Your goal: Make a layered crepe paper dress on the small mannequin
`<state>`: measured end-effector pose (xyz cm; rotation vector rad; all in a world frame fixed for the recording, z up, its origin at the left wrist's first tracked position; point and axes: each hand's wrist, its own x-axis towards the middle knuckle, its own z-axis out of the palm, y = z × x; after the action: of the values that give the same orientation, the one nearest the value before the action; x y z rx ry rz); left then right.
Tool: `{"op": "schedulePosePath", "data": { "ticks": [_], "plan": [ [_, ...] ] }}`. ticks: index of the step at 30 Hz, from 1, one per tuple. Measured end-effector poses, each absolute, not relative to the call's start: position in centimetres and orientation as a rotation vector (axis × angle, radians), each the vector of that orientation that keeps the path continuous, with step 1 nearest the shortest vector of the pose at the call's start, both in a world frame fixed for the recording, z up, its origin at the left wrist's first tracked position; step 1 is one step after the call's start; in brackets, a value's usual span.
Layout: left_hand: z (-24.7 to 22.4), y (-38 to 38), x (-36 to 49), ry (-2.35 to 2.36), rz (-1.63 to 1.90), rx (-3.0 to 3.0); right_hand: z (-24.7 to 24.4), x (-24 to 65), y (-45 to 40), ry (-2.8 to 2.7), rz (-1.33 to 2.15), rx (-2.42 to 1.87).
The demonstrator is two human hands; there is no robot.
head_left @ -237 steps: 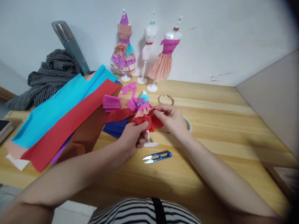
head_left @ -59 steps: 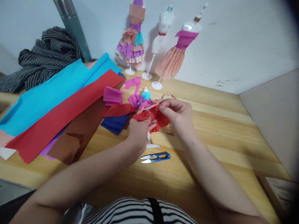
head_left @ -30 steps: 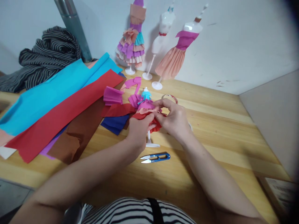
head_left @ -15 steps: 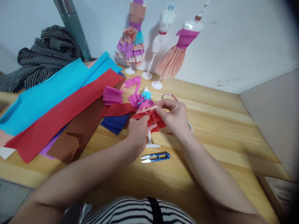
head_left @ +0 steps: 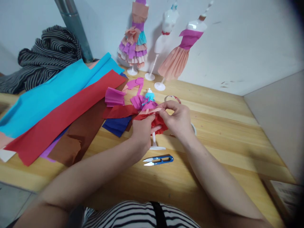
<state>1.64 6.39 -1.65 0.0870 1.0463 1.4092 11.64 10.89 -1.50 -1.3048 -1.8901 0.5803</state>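
Observation:
A small dress form (head_left: pixel 149 95) with a turquoise top and a magenta waist stands on a white base (head_left: pixel 157 148) in the middle of the table. Red ruffled paper (head_left: pixel 159 122) hangs around its lower part, below a pale pink layer (head_left: pixel 147 111). My left hand (head_left: pixel 144 131) grips the red paper at the form's near side, thumb on top. With thumb and forefinger pinched, my right hand (head_left: pixel 177 118) holds the edge of the pale pink layer at the right. Blue-handled thread snips (head_left: pixel 158 160) lie in front of the base.
Long turquoise (head_left: pixel 57 79), red (head_left: pixel 68 114) and brown paper sheets (head_left: pixel 83 139) cover the left. Three dress forms (head_left: pixel 174 63) stand by the wall. Tape rolls (head_left: pixel 172 97) lie behind and beside my right hand. A bottle (head_left: pixel 78 34) and striped cloth (head_left: pixel 51 53) are at the back left.
The small dress form and its base have shifted slightly to the right. My left hand has moved slightly right, its thumb further over the red paper. My right hand has hardly moved.

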Motion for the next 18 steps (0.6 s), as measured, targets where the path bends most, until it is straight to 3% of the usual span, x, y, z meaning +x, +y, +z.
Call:
{"op": "schedulePosePath", "data": {
  "ticks": [18],
  "plan": [
    [-1.35,6.75,1.59,1.080,1.381,-0.048,-1.74,11.60,10.87,-1.744,0.677,-1.256]
  ]
}}
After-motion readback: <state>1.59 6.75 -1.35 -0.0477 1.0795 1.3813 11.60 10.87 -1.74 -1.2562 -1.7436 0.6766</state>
